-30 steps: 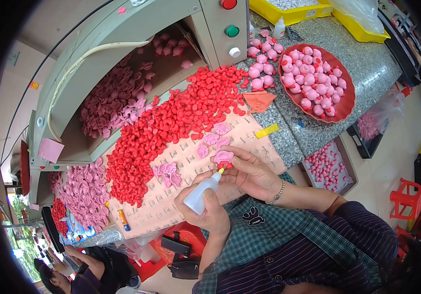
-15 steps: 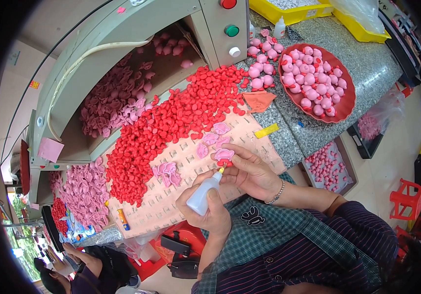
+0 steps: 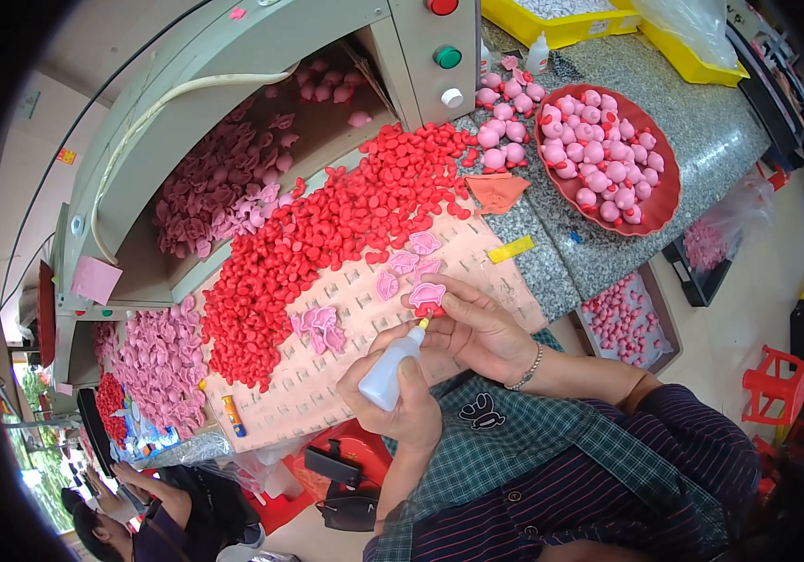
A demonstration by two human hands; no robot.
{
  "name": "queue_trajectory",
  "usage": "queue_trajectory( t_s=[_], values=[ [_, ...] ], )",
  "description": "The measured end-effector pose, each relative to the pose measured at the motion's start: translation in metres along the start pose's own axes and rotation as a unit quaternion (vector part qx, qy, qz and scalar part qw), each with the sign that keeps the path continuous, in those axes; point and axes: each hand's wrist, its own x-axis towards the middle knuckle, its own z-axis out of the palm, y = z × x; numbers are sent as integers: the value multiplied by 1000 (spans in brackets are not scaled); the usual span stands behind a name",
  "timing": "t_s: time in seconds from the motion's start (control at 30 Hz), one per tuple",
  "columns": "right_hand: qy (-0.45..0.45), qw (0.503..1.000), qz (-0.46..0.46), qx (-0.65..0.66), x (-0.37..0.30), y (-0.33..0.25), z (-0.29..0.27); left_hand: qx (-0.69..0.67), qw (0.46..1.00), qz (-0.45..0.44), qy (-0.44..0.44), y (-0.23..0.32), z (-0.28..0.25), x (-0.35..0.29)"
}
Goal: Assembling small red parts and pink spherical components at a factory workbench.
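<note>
My left hand point(image 3: 404, 407) is closed around a translucent white squeeze bottle point(image 3: 383, 381) with a yellow tip. That tip touches or nearly touches a small red piece point(image 3: 434, 310) at the lower edge of a pink moulded piece point(image 3: 426, 295). My right hand point(image 3: 488, 330) pinches the pink piece between thumb and fingers, just above the mat. Beyond it on the patterned pink mat point(image 3: 378, 317) lie several loose pink pieces point(image 3: 423, 244), with another small cluster of them point(image 3: 324, 328) to the left. A long heap of red pieces point(image 3: 327, 225) runs along the mat's far side.
Behind the heap stands a grey arched machine point(image 3: 420, 56) holding pink pieces. On the right, a red bowl point(image 3: 664, 201) of pink round figures sits on the granite counter point(image 3: 701, 150). More pink pieces point(image 3: 160, 365) are piled at left. Another person point(image 3: 154, 525) is at lower left.
The whole view has shifted very slightly. Both hands keep the same holds, with the bottle tip still at the red piece.
</note>
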Motion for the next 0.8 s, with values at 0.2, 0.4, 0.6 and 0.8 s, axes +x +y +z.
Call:
queue_trajectory(
  t_s=[0.2,0.4,0.6,0.8],
  values=[
    [-6,1000,0,3,0,1,-2,8,1000,8,-2,-1,0,-1],
    [4,1000,2,2,-1,2,-3,18,1000,9,-3,-1,0,-3],
    [0,1000,2,10,-1,3,-1,21,999,30,-1,-1,0,-3],
    [2,1000,0,-3,0,3,-2,36,998,41,-10,1,0,-1]
  ],
)
